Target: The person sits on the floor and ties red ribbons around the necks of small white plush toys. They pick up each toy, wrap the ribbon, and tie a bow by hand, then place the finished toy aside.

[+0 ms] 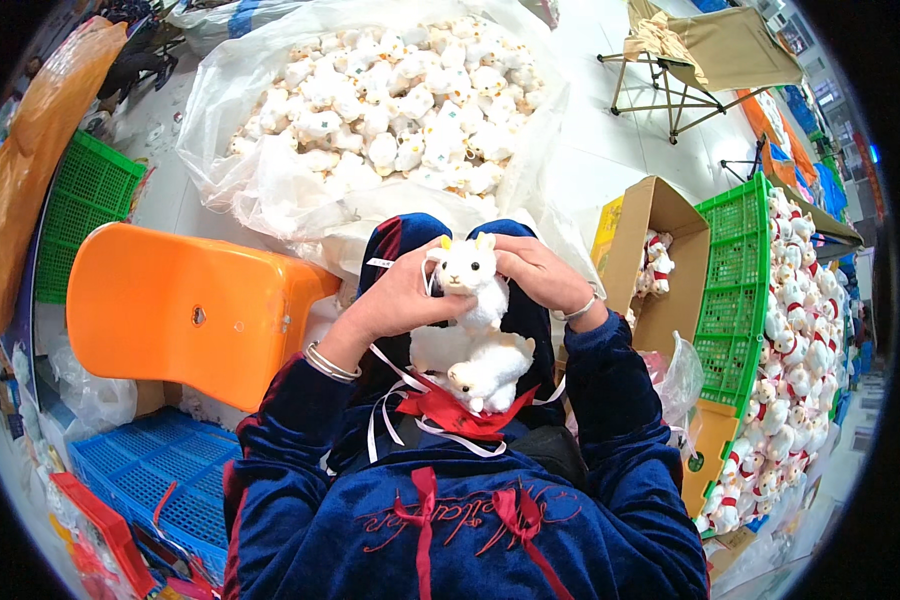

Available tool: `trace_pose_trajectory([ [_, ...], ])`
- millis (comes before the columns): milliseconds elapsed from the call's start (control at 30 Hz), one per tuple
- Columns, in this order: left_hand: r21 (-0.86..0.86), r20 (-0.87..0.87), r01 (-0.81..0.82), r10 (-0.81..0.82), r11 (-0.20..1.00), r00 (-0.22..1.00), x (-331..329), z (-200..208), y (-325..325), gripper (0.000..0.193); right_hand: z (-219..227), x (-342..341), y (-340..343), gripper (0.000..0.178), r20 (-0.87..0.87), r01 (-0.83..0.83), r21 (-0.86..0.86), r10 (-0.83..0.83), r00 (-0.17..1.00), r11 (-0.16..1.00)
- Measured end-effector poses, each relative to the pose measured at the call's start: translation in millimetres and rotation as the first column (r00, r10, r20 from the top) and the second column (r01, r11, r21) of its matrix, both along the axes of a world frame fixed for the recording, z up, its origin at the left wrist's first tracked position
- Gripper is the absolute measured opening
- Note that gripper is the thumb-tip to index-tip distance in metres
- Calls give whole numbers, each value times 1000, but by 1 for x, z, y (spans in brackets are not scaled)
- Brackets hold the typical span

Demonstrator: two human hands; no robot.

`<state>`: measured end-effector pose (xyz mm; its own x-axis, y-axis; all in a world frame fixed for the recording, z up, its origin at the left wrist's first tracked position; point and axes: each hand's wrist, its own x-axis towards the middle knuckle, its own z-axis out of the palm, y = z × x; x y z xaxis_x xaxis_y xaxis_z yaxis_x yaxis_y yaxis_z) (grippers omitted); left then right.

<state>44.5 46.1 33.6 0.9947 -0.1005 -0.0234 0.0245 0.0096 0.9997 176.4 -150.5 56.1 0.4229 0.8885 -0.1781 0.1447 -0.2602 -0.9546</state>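
Between my two hands, above my knees, is a small white plush goat point(467, 266) with yellow horns, its face turned up. My left hand point(405, 297) grips it, the thumb lying across under its chin, and a thin white ribbon loops by these fingers. At the goat's other side my right hand point(545, 272) closes its fingers on the head near the ear. Another white plush toy point(492, 372) lies in my lap just below. Under that is a red cloth piece point(450, 408) with white ribbons point(380, 420) trailing from it.
A big clear plastic bag point(220, 110) full of white plush toys point(400, 100) spreads ahead. An orange stool point(180, 310) stands at left, above a blue crate point(160, 480). To the right are a cardboard box point(682, 230), a green crate point(735, 300) and many red-scarfed toys point(795, 370).
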Motion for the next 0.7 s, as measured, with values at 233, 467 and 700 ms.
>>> trace_pose_trajectory([
  [233,137,-198,-117,143,984,970,7,-14,-4,45,-28,-9,13,17,337,109,17,-108,935,994],
  [467,145,-163,-353,374,924,913,14,-36,-7,46,-33,-12,10,17,385,271,-64,-227,895,960],
  [700,194,-271,-195,244,961,931,12,-32,7,48,-41,3,-3,24,146,234,-178,-210,967,956],
])
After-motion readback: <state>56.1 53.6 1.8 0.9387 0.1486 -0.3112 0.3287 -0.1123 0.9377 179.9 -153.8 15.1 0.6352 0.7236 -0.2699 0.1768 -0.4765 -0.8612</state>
